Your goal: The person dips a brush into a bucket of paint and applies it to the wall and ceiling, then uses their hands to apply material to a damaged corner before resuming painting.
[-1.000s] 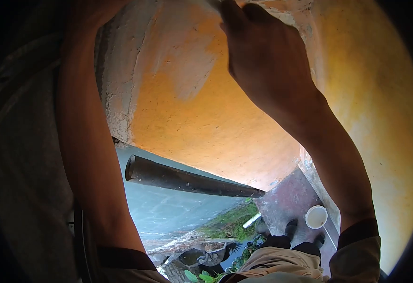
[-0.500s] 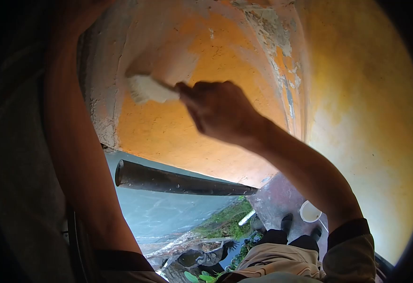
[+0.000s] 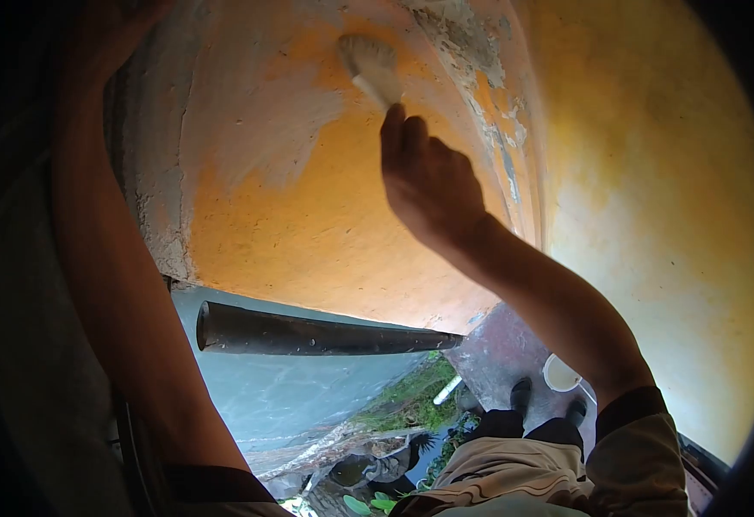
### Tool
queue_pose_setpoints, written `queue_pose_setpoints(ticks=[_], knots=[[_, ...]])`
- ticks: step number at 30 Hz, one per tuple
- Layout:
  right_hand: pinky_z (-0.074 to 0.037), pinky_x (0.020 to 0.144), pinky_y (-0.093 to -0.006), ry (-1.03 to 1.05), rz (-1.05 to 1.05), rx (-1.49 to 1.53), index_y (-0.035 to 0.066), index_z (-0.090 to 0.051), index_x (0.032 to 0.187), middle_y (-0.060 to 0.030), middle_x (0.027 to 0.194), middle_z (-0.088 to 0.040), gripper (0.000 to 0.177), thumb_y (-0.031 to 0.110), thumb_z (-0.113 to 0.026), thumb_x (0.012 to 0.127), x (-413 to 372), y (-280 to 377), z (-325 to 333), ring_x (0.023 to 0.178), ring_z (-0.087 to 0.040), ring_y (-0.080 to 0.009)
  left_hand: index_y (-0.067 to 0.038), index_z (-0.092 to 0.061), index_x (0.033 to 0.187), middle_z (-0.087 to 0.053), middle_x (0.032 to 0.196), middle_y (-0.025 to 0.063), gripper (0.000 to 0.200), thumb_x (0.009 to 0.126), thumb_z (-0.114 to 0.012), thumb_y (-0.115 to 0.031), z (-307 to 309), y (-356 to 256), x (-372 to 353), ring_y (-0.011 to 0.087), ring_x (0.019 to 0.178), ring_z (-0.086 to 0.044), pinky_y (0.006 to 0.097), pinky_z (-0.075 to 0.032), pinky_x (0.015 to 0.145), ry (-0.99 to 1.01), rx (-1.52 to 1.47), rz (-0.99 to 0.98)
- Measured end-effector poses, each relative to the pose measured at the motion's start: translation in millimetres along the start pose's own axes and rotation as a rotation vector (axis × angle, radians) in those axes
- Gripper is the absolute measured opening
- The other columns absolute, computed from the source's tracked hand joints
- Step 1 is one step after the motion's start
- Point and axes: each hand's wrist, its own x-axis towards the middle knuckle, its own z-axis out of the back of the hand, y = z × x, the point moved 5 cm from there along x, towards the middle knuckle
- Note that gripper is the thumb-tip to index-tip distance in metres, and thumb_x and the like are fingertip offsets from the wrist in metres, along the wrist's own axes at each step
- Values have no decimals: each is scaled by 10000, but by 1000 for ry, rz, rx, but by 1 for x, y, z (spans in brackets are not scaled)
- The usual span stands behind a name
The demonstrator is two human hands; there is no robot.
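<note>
My right hand [image 3: 433,177] is closed round the handle of a wide paintbrush [image 3: 371,67]. Its pale bristles, slightly blurred, point up and left against the upper part of the orange wall [image 3: 308,233]. Greyish-pink patches spread over that wall left of the brush. High at the upper left edge, my left hand [image 3: 131,21] reaches upward in shadow; its fingers are out of sight, and whatever it touches cannot be made out.
A dark pipe [image 3: 325,332] runs across below the orange wall, over a blue-grey surface [image 3: 299,388]. Peeling plaster [image 3: 467,52] lines the corner beside a yellow wall [image 3: 652,215]. Near my feet stands a white bucket [image 3: 560,373]. Green plants [image 3: 415,392] grow far below.
My right hand and the paintbrush have swung up and to the right across the wall. The brush has turned from pointing left to pointing upward. The whole view has shifted slightly.
</note>
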Motion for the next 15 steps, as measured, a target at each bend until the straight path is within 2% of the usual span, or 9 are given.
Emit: queue_pose_setpoints(ticks=[1, 3, 6, 8, 10, 12, 13, 14, 15], knots=[[-551, 443, -295, -27, 97, -106, -180, -555, 1209, -158, 798, -582, 439, 61, -606, 846, -13, 22, -4, 570, -629, -192, 81, -389, 1465, -442, 1477, 309, 975, 632, -810, -201, 0, 0, 1, 395, 1413, -405, 396, -308, 1196, 8, 5, 1], [-537, 416, -284, 60, 204, -66, -198, -539, 1239, -120, 763, -549, 457, 24, -595, 843, -41, 42, 0, 543, -605, -151, 75, -386, 1469, -441, 1479, 308, 985, 625, -810, -207, 1, 1, -1, 396, 1414, -404, 394, -308, 1196, 28, 15, 7], [-529, 404, -314, 290, 234, 286, -192, -537, 1239, -153, 718, -585, 435, 19, -594, 863, -61, 44, 22, 532, -628, -188, 73, -376, 1476, -440, 1481, 306, 999, 623, -812, -210, -1, 2, -3, 392, 1415, -404, 398, -312, 1193, 2, 3, -12], [-530, 408, -344, 122, 218, 374, -185, -522, 1242, -174, 735, -598, 410, 15, -566, 887, -33, 37, 40, 537, -641, -225, 75, -368, 1480, -436, 1485, 306, 999, 627, -806, -206, -2, 3, -4, 387, 1416, -404, 398, -315, 1191, 1, -26, 28], [-535, 446, -414, -55, 182, 463, -119, -536, 1218, -186, 753, -623, 339, 68, -556, 936, 8, 22, 46, 530, -643, -296, 74, -363, 1484, -437, 1485, 304, 998, 630, -801, -202, -3, -1, -3, 383, 1416, -406, 397, -318, 1189, 17, -31, 40], [-544, 553, -468, -170, 44, 680, 23, -657, 991, -188, 614, -615, 176, 187, -603, 962, 43, -13, 25, 595, -677, -330, 71, -361, 1486, -443, 1482, 302, 997, 632, -797, -199, -3, 1, -3, 380, 1414, -410, 395, -322, 1187, 45, -1, 56], [-538, 572, -442, -181, -41, 726, 31, -684, 909, -192, 599, -612, 176, 184, -609, 955, 46, -36, 7, 598, -683, -308, 72, -358, 1488, -447, 1478, 304, 998, 633, -798, -197, 0, -3, -2, 382, 1410, -415, 392, -326, 1184, 64, -33, 87], [-497, 553, -407, 5, -196, 829, 34, -695, 918, -176, 637, -631, 182, 183, -599, 962, 39, -58, -6, 542, -627, -300, 73, -356, 1489, -452, 1474, 305, 1000, 634, -799, -194, 6, -13, -1, 384, 1407, -419, 389, -329, 1182, 82, -64, 119], [-441, 523, -368, 14, -222, 799, 32, -701, 981, -153, 625, -611, 192, 191, -592, 975, 23, -79, -16, 495, -541, -233, 74, -353, 1490, -456, 1470, 306, 1001, 635, -801, -192, 9, -16, -1, 386, 1404, -424, 385, -332, 1180, 101, -96, 153]])
